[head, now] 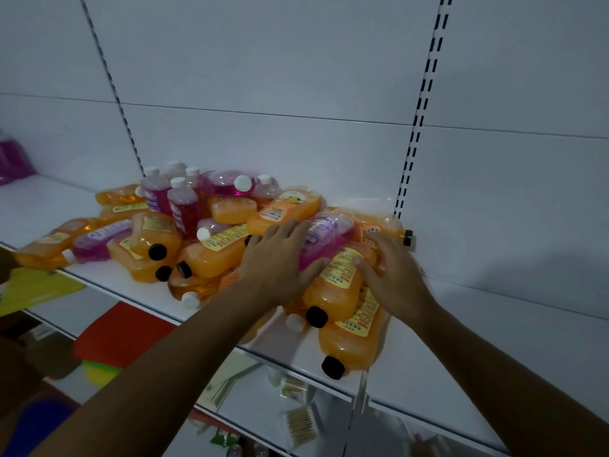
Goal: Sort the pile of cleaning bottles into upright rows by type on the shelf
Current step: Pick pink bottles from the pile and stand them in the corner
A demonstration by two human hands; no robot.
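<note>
Under your left hand (280,258) lies the purple bottle (326,237), and that hand already has it; the fingers drape over its upper side and the thumb tucks beneath its near end, so you are gripping it rather than just resting on it; its long axis runs from that near end, by your thumb, up and away to the right, across the top of the heap. Your right hand (392,275) sits just beside it on the right, fingers spread and flat on the orange bottles (339,285) beneath, thumb pointing toward the purple one; it presses but holds nothing. The left hand is therefore the one for the lift, in my judgement, and the right serves to steady what lies under it, since the purple bottle rides on those orange ones and pulling it could roll them toward the shelf (461,374) edge; one black-capped orange bottle (352,341) already reaches close to that front lip. Outward from your hands, the pile spreads left along the shelf, mostly orange bottles on their sides with caps pointing every way; a few small pink bottles (171,196) stand upright at the back against the wall panel (263,77); the bare stretch of shelf on your right looks the likeliest place for a first row.
</note>
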